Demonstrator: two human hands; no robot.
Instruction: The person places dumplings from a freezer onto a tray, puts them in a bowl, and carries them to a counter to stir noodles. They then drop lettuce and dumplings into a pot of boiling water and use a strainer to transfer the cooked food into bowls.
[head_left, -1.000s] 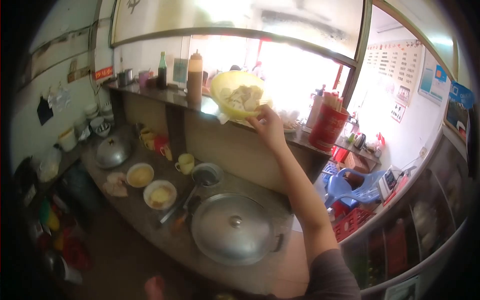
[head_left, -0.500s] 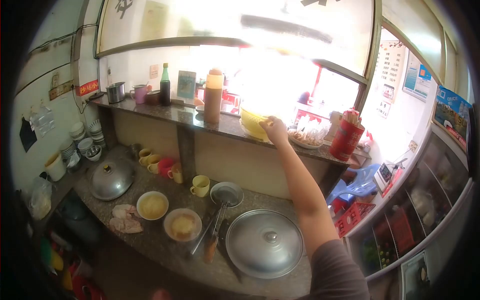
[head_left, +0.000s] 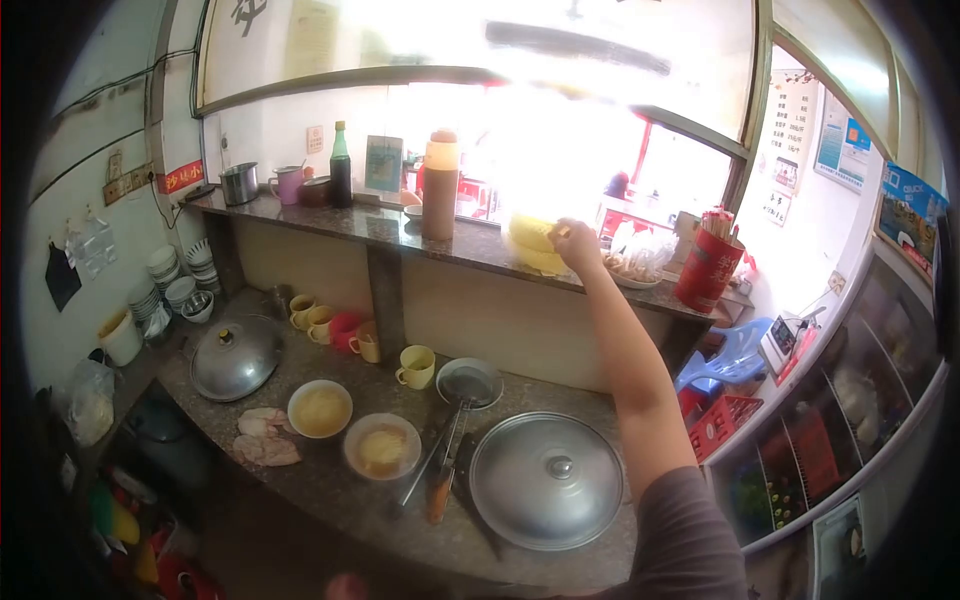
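My right hand (head_left: 576, 246) reaches out to the raised ledge, its fingers closed at the right rim of a yellow plastic basket (head_left: 532, 240). The basket looks blurred, and its contents cannot be made out in the glare. Right of the hand is a plate (head_left: 638, 281) with food pieces and a clear plastic bag on it. A tall brown-filled bottle (head_left: 439, 195) stands to the basket's left. At the bottom edge a blurred reddish patch, seemingly a bit of my left hand (head_left: 347, 587), shows; its fingers cannot be made out.
Below on the counter are a large domed lid (head_left: 545, 482), a strainer (head_left: 469, 385), two bowls (head_left: 320, 408) with pale contents, raw-looking meat (head_left: 266, 437) and several mugs (head_left: 416, 366). A red tub of chopsticks (head_left: 706, 270) stands at the ledge's right end.
My right hand and the yellow basket have moved slightly to the right along the ledge. The whole view has also shifted a little.
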